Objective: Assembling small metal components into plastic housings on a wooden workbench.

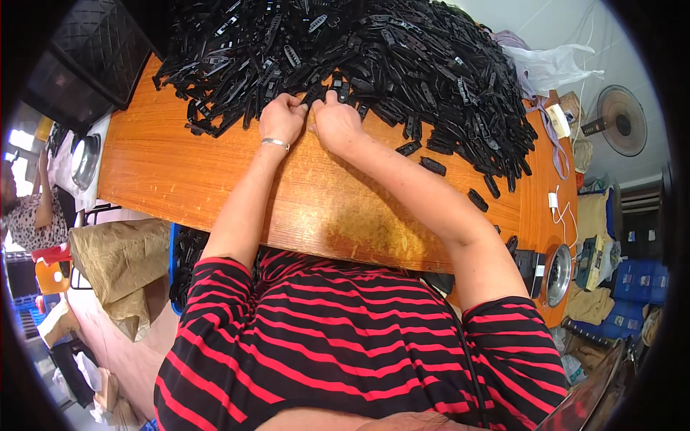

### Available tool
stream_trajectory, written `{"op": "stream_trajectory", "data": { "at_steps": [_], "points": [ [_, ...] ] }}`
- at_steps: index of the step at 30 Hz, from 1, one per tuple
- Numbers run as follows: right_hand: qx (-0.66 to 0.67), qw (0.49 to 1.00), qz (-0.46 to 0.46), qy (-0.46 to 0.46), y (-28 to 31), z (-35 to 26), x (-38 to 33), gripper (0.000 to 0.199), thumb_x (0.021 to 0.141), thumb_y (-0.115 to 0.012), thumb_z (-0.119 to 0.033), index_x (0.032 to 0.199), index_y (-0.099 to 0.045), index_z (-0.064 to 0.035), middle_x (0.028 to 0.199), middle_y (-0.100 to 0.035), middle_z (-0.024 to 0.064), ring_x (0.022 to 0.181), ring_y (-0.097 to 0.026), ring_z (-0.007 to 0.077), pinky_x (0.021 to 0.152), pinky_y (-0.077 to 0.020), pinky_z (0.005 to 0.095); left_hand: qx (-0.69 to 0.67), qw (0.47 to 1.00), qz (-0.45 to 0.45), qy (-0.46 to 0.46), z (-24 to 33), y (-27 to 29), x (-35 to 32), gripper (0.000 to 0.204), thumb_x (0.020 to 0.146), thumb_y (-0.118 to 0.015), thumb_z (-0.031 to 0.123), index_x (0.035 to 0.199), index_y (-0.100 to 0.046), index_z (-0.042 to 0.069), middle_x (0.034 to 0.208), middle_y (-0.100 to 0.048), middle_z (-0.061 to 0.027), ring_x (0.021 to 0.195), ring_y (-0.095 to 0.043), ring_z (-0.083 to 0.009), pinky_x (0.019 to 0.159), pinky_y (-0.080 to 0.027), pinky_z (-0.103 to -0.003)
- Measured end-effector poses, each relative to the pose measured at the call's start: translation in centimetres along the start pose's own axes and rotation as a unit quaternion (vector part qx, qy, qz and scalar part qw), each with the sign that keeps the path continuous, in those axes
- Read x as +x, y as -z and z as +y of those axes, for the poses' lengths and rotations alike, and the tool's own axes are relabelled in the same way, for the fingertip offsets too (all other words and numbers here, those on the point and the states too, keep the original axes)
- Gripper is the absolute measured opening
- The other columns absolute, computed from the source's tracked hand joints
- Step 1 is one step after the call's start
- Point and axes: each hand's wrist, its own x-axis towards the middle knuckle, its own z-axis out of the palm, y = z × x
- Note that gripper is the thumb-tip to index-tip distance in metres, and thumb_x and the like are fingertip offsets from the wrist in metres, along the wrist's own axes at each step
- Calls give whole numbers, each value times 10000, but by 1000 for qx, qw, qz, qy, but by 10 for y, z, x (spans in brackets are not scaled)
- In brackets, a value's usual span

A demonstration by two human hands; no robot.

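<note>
- Hundreds of small black plastic clips heaped across the far half of the table; a few strays lie loose toward the right.
- Left hand and right hand meet at the heap's near edge, fingers curled shut on one clip pinched between them.
- Bracelet on the left wrist.
- Clips look light, stiff and smooth; probably snag on each other in the pile. Best taken by the long sides, one at a time, off the loose fringe.
- Near half of the table is bare wood, good room to draw pieces back.
- Left edge drops toward a blue bin with more clips; a round metal insert and white cables crowd the right end.
- Fan stands well apart, right.
</note>
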Motion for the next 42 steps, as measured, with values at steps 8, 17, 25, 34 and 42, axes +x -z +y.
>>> {"op": "stream_trajectory", "data": {
  "at_steps": [8,17,25,34,42],
  "points": [
    [-1,999,-37,-14,15,-7,-14,249,725,-603,30,970,-555,35,1061,-531,268,826,-638,407,724,-545,442,-114,993,15,-8,-21,13,-30,194,796,-713,166,889,-664,3,736,-668,-79,645,-614,-164,628,-493,-290],
    [166,985,-25,48,10,-26,-49,75,783,-544,13,854,-564,2,816,-614,170,842,-609,357,725,-491,446,-401,908,-65,107,-29,26,-40,111,863,-665,74,934,-602,18,724,-610,-11,587,-530,-74,515,-412,-203],
    [151,976,128,95,-1,-19,-56,96,840,-590,-124,863,-619,-35,805,-642,128,800,-615,305,678,-495,394,-571,790,-107,196,-22,47,-67,73,884,-645,84,934,-618,38,751,-614,-3,598,-530,-73,515,-413,-174],
    [426,902,49,-50,33,-34,-62,226,923,-553,-129,1097,-625,-4,797,-653,82,626,-605,150,573,-490,272,-523,814,-194,163,-2,41,-84,156,905,-638,170,963,-635,26,825,-670,-31,672,-601,-65,566,-468,-165],
    [439,896,-17,-69,42,-9,-61,156,942,-569,-141,951,-605,10,747,-627,28,570,-579,81,514,-474,225,-420,865,-246,122,4,64,-78,251,890,-668,193,1054,-645,4,844,-658,-21,673,-573,-57,603,-469,-168]
  ]
}}
